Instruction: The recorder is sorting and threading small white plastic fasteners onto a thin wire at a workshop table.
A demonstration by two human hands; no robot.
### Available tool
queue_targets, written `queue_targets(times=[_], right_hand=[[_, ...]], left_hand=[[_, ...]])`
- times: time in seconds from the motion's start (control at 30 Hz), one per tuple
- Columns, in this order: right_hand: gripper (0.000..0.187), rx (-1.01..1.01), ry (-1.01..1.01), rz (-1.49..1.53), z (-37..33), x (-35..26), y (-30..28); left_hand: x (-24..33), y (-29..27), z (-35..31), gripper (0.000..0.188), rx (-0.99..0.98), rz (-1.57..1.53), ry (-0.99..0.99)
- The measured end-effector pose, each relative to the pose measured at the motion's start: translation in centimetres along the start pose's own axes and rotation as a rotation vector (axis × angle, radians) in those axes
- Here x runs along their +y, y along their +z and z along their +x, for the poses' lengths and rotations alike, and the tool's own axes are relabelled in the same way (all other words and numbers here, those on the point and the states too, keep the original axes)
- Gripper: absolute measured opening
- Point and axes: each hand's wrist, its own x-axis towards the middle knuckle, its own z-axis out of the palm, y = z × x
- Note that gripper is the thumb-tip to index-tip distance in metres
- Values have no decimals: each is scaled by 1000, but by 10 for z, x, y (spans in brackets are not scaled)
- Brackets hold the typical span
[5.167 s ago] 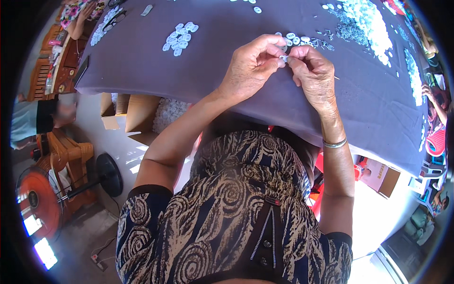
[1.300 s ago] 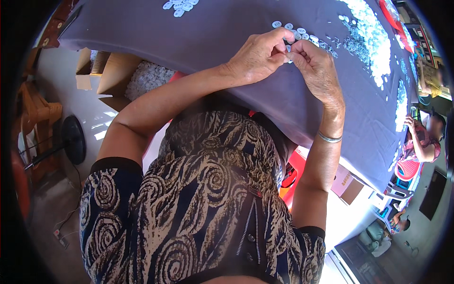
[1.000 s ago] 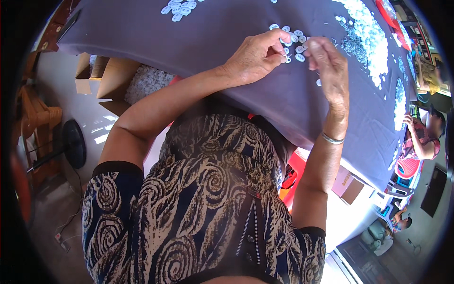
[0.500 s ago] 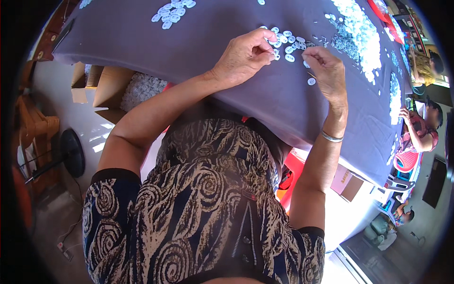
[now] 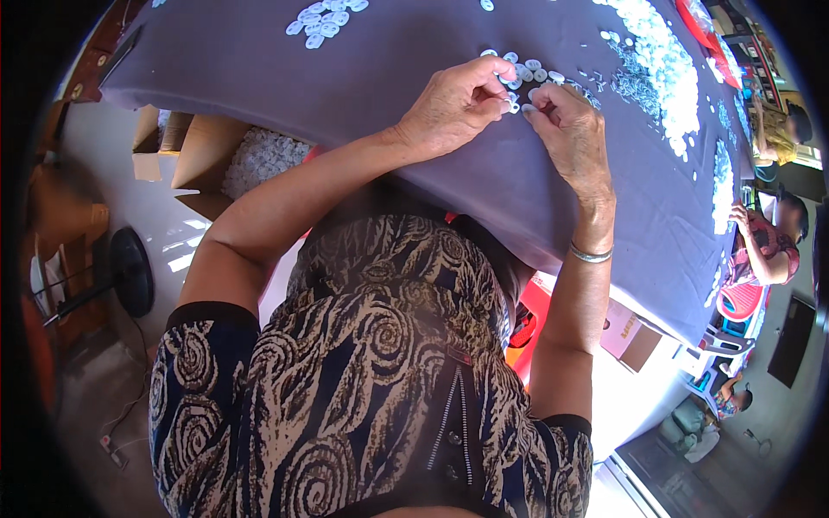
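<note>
My left hand (image 5: 462,108) is closed in a pinch on a small white oval disc (image 5: 514,108), which shows at the tips of its thumb and finger. Just to its right, my right hand (image 5: 572,138) is also pinched, its fingertips a short way from that disc. A pale bit shows at the right fingertips; I cannot tell whether it is held or lies beneath. Behind both hands, several white oval discs (image 5: 533,65) with dark marks lie loose on the dark tablecloth (image 5: 380,73). The hands partly cover this group.
A large heap of white pieces (image 5: 665,65) spreads along the right, beside small grey metal-looking bits (image 5: 633,85). More oval discs (image 5: 326,21) lie at the far left. Below the table edge stands an open cardboard box (image 5: 207,155) of pale pieces. Another person (image 5: 764,242) sits at the right.
My right hand has moved left, close to my left hand. The left hand keeps its pinch and has shifted slightly right. The view has shifted a little.
</note>
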Motion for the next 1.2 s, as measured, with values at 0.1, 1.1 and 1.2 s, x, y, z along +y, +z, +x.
queue_targets(times=[0.1, 1.1, 1.2], right_hand=[[11, -21, 64, 92, 0, 2, 4], [10, 9, 171, 620, 2, -9, 7], [9, -12, 167, 583, 2, -8, 7]], left_hand=[[3, -3, 0, 35, -100, 5, -96], [0, -1, 1, 33, -71, 112, 43], [1, -1, 0, 33, -62, 109, 51]])
